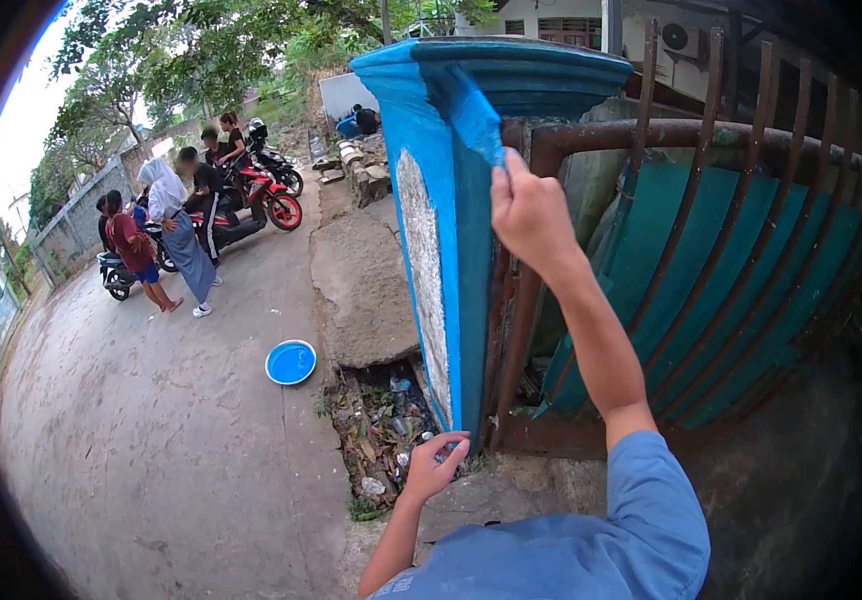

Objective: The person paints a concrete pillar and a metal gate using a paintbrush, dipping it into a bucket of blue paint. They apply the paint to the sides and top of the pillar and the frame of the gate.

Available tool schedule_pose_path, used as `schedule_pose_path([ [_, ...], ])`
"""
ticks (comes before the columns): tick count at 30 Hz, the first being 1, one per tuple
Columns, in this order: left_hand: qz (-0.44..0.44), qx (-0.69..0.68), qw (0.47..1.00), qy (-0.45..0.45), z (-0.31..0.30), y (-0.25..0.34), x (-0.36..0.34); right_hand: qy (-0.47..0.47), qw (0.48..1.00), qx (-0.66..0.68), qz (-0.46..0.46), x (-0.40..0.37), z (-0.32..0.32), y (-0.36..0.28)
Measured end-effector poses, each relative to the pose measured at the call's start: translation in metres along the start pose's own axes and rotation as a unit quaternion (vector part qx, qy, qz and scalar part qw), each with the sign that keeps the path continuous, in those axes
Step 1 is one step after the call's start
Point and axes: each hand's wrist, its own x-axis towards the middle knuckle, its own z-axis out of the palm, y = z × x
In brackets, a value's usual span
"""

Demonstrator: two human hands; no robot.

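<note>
Right hand (526, 210) raised with fingers clamped on a blue-coated paintbrush (473, 115), bristles against the upper edge of a blue pillar (471, 290), left hand (434, 465) low by the pillar's foot with fingers spread and empty, rusty gate (711, 250) just beside, blue bowl (291, 362) on the road (151, 450), people (176, 225) near motorbikes (261, 200) well beyond

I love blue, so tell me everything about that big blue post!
The post stands upright beside a rusty gate. It looks like concrete, with a flared cap on top. Bright blue paint covers its edges and cap; one face has a rough grey panel. The brush in the right hand touches its upper corner.
</note>
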Motion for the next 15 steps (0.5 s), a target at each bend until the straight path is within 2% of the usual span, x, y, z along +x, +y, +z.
schedule_pose_path([
  [2,0.007,0.004,1.000,0.006,-0.002,0.001,0.000,0.000,1.000,-0.018,0.007,0.001,-0.006,0.014],
  [4,-0.006,0.002,1.000,0.001,-0.006,0.008,-0.001,0.011,0.991,-0.118,0.054,-0.002,-0.012,0.023],
  [9,-0.024,0.004,1.000,-0.012,-0.011,0.008,-0.005,-0.005,0.980,-0.167,0.106,-0.006,-0.042,0.021],
  [11,-0.005,0.001,1.000,-0.010,-0.010,0.001,-0.005,0.034,0.973,-0.190,0.127,-0.006,-0.053,0.016],
  [12,-0.005,0.001,1.000,-0.013,-0.010,0.000,-0.005,0.010,0.967,-0.206,0.149,-0.003,-0.056,0.015],
  [15,-0.031,-0.007,0.999,-0.032,-0.008,-0.002,-0.006,-0.011,0.966,-0.217,0.141,0.008,-0.041,0.014],
])
